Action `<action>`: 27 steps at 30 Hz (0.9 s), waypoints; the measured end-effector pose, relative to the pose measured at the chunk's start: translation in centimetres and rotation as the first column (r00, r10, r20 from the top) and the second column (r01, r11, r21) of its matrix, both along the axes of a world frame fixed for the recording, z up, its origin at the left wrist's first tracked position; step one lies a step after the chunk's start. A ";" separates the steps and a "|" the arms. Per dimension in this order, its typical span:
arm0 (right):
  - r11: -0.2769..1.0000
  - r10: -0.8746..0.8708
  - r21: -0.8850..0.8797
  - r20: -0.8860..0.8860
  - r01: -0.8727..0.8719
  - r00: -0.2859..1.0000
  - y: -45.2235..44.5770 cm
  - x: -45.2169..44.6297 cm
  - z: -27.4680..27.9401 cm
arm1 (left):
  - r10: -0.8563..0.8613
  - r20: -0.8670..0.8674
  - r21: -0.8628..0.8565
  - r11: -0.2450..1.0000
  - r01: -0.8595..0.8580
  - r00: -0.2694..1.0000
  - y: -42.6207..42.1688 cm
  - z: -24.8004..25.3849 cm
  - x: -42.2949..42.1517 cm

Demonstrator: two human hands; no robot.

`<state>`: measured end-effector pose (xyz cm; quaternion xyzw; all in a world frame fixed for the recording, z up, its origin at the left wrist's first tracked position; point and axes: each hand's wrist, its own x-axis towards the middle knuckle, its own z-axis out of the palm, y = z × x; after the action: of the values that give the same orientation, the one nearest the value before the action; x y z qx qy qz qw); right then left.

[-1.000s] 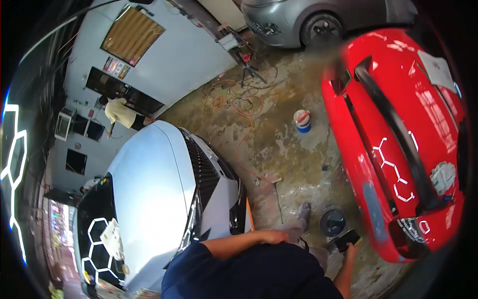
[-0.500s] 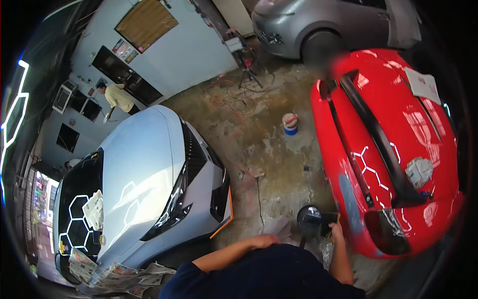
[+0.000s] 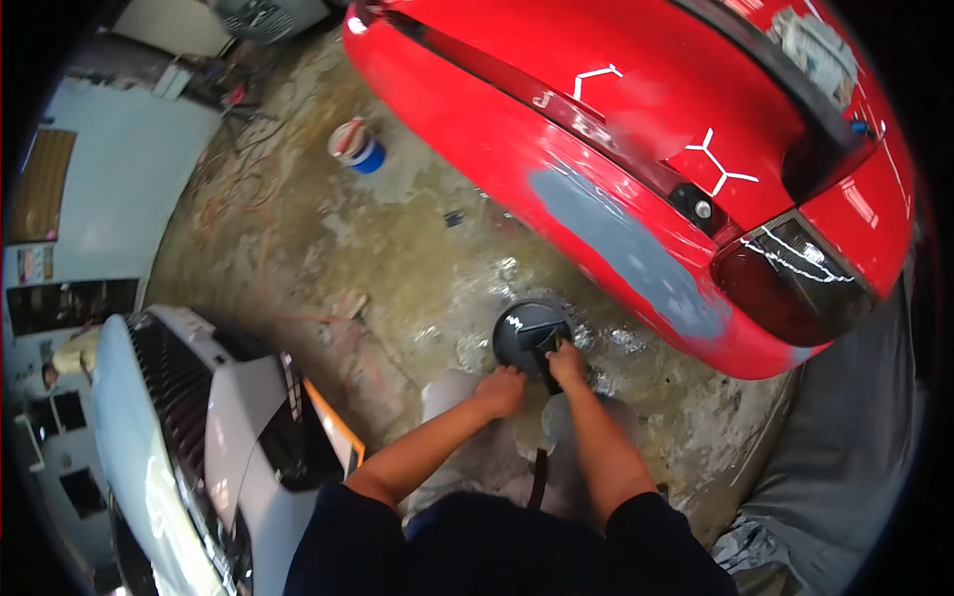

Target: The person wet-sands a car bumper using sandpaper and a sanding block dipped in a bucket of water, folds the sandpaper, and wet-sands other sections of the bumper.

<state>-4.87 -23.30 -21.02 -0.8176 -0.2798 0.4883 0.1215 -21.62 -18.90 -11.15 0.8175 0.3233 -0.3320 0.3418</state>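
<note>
Over a round black bucket [image 3: 509, 343] on the wet floor, my right hand [image 3: 566, 366] is closed on a dark flat piece [image 3: 554, 382]. It may be sandpaper or a sanding block; its kind is unclear. Beside it, my left hand [image 3: 502, 392] is at the bucket's near rim with its fingers curled. Whether those fingers grip the rim or something small is hidden. Ahead and to the right, the red car bumper [image 3: 477, 129] carries a long dull grey patch [image 3: 621, 238] near its tail light [image 3: 785, 283].
A blue-and-white pail [image 3: 358, 147] stands farther off on the stained concrete floor [image 3: 298, 228]. A light grey car [image 3: 238, 437] is close on my left. Orange hoses [image 3: 234, 194] trail near the wall. A grey cover [image 3: 845, 427] hangs at the right, and another person [image 3: 75, 358] is far left.
My view has turned right and down toward the bucket. The dark piece in my right hand has come over the bucket, and my left hand has moved forward beside it.
</note>
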 end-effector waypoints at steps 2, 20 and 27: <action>0.999 0.042 -0.020 0.094 -0.041 0.995 1.4 -0.9 -5.4 | -0.152 0.001 0.127 0.980 0.151 0.988 2.3 -8.7 2.2; 0.994 0.069 -0.097 0.190 -0.051 0.979 4.8 -4.2 -16.1 | 0.028 0.234 0.008 0.999 -0.031 0.972 6.4 -26.0 -0.3; 0.969 -0.173 0.222 0.288 0.110 0.942 2.2 -2.9 -13.0 | 0.666 0.457 -0.505 0.740 -0.444 0.590 7.3 -25.6 1.6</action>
<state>-7.81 -21.11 -34.00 -0.8846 -0.2838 0.3150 0.1942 -20.05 -11.59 -36.71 0.6616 0.3748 0.0270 0.6489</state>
